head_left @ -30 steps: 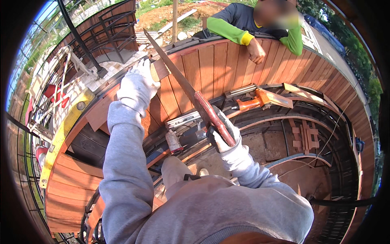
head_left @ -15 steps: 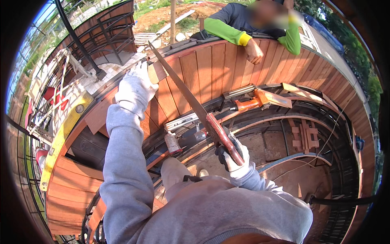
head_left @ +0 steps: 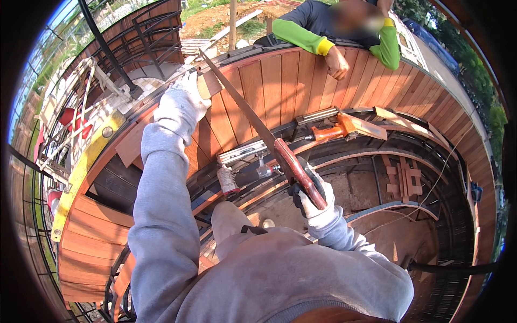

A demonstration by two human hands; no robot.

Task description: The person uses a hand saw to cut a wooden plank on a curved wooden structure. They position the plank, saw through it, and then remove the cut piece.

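Observation:
My right hand (head_left: 313, 196), in a white and dark glove, is closed round the reddish-brown handle of a handsaw (head_left: 245, 110). Its long toothed blade slants up and left, with the tip past the top of a curved wooden wall (head_left: 272, 81). At the wall's upper edge my left hand (head_left: 180, 99), also gloved, grips a short wooden board (head_left: 208, 85). The blade runs close beside the right end of that board; whether its teeth touch the wood is hard to make out.
A yellow spirit level (head_left: 86, 172) lies along the rim at left. Below the wall are an orange power tool (head_left: 329, 132), a reel of cord (head_left: 226, 180) and slatted wood pieces (head_left: 404, 179). Across the wall a person in green sleeves (head_left: 301, 40) leans on the rim.
The saw and my right hand have shifted slightly away from me, up along the blade's line. My left hand keeps its hold on the board. The whole view has moved a little.

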